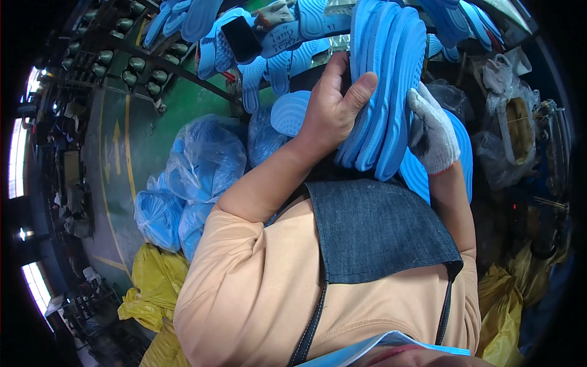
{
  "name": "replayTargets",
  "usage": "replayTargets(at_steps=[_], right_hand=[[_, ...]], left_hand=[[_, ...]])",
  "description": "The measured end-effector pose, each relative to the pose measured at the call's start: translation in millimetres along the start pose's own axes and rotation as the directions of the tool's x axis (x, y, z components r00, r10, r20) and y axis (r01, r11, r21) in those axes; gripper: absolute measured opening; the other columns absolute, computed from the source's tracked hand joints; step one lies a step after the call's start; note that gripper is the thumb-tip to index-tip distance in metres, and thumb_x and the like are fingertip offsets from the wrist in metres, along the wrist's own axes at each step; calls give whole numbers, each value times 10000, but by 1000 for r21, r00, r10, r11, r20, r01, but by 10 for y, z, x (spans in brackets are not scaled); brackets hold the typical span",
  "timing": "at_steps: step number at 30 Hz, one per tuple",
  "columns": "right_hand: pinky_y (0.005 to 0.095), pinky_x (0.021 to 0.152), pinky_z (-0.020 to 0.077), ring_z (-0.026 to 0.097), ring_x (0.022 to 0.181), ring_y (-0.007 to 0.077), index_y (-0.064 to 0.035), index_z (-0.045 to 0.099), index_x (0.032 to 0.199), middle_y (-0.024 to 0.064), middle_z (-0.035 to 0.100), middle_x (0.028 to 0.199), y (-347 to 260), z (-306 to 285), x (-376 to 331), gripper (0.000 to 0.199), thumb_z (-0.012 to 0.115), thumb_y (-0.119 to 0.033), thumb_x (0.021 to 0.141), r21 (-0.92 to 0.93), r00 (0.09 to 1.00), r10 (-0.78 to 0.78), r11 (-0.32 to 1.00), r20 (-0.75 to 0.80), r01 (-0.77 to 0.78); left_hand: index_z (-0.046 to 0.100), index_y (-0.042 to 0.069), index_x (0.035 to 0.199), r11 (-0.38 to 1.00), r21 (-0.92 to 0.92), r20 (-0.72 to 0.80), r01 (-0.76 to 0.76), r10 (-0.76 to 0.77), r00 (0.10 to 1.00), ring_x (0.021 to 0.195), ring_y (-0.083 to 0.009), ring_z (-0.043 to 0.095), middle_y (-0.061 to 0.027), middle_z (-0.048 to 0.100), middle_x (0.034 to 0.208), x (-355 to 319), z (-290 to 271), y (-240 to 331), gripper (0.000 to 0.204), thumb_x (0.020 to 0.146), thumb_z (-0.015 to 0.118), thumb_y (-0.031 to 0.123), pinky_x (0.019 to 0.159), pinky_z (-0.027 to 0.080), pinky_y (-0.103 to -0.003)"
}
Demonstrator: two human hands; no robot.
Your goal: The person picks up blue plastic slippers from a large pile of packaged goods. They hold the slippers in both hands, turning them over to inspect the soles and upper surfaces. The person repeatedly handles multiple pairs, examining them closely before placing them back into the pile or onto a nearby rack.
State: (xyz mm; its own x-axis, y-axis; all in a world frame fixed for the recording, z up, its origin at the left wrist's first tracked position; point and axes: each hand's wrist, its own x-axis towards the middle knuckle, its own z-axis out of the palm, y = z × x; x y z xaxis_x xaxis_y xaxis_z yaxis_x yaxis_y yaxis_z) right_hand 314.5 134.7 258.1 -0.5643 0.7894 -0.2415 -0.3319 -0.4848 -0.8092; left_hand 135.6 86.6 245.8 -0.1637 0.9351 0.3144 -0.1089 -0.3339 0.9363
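Note:
Between my two hands stands a stack of several light-blue shoe soles [386, 85], on edge and pressed side by side. My bare left hand [330, 107] grips its left side, the thumb against the outer sole and the fingers partly hidden behind. On the opposite side, my right hand [434, 131], in a white and grey work glove, is closed against the soles with its fingers up along them. More blue soles [461, 156] show behind and below the right hand. Another rounded blue sole [290, 113] lies just left of my left wrist.
A bench ahead carries more blue soles [313, 18], a work glove [275, 14] and a black rectangular object [241, 40]. Clear plastic bags of blue pieces [205, 159] lie at left, above yellow sacks [158, 275]. Plastic-wrapped items [510, 116] stand at right.

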Motion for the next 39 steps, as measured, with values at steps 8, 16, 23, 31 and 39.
replayTargets(at_steps=[8,16,23,31,39], right_hand=[[329,968,472,543,1167,219,4,356,1408,126,534,1291,-2,-1,3,625,623,-258,908,-22,1000,-14,1000,-13,14],[335,989,459,536,1177,230,14,350,1406,138,529,1291,5,-50,17,670,656,-278,886,-32,1000,-6,999,-22,6],[365,1022,430,496,1234,260,22,315,1428,164,491,1342,20,-53,18,732,671,-296,873,-29,999,-1,1000,-48,0],[325,916,507,577,1130,216,-5,376,1401,130,555,1272,40,-52,21,607,608,-284,914,-69,998,-21,997,-52,17],[234,795,522,603,1036,165,3,400,1380,105,587,1202,9,67,-16,643,651,-319,884,-93,996,-65,994,-60,59]], left_hand=[[457,-12,1227,999,-39,-20,32,-33,999,1015,-145,558,-89,581,1104,-1,9,9,550,912,638,401,912,443,-290],[444,-13,1265,997,-54,-17,47,-48,999,1045,-151,554,-103,575,1150,-3,23,28,531,934,618,364,929,439,-291],[440,-14,1269,998,-40,-15,42,-43,999,1043,-152,557,-109,579,1146,-5,24,44,512,950,595,355,927,436,-289],[442,-16,1262,998,-44,-21,42,-43,999,1035,-149,555,-110,582,1142,-17,22,48,497,953,594,344,925,433,-284],[443,-17,1262,997,-53,-32,48,-50,998,1039,-150,548,-105,581,1140,-27,-8,5,481,957,591,324,929,430,-287]])
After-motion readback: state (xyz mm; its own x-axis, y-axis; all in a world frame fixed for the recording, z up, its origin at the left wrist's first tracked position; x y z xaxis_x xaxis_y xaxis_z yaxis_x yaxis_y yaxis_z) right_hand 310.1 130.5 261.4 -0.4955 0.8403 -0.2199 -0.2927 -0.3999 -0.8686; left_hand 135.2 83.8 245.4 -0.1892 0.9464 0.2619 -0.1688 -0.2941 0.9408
